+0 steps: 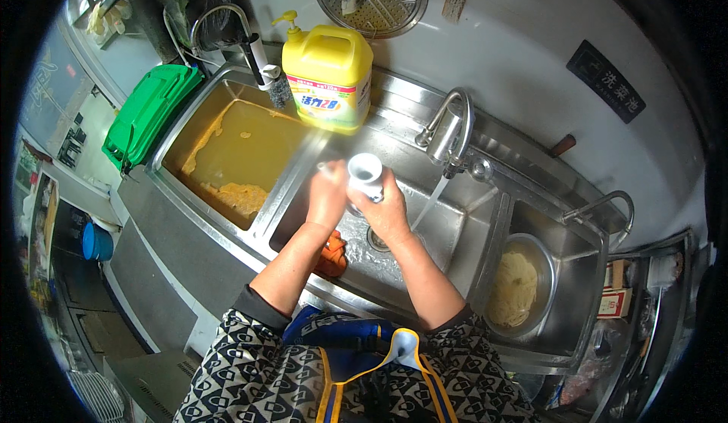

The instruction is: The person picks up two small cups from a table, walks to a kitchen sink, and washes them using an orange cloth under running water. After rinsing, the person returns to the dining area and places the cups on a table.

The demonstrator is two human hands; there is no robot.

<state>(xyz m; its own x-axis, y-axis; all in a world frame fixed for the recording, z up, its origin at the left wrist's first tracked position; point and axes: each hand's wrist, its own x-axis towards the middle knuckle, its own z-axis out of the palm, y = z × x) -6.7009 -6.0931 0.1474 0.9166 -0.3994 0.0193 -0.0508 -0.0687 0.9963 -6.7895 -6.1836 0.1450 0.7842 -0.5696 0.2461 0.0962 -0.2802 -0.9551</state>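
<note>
My right hand [380, 204] grips a white vessel [365, 171] with a round flared mouth, held over the middle basin [435, 221] of a stainless steel sink. Beside it, my left hand [327, 198] is curled around a small white object [325, 169], too blurred to name. Water pours from a curved faucet [467, 115] into that basin, right of both hands. An orange cloth [331, 257] lies in the basin under my left forearm.
Murky brownish water [261, 138] fills the left basin. A yellow pump jug [327, 70] stands behind it, and a green lidded bin [148, 110] to its left. The right basin holds a metal bowl [550, 275] of pale strands [512, 292]. A second faucet [617, 195] arches there.
</note>
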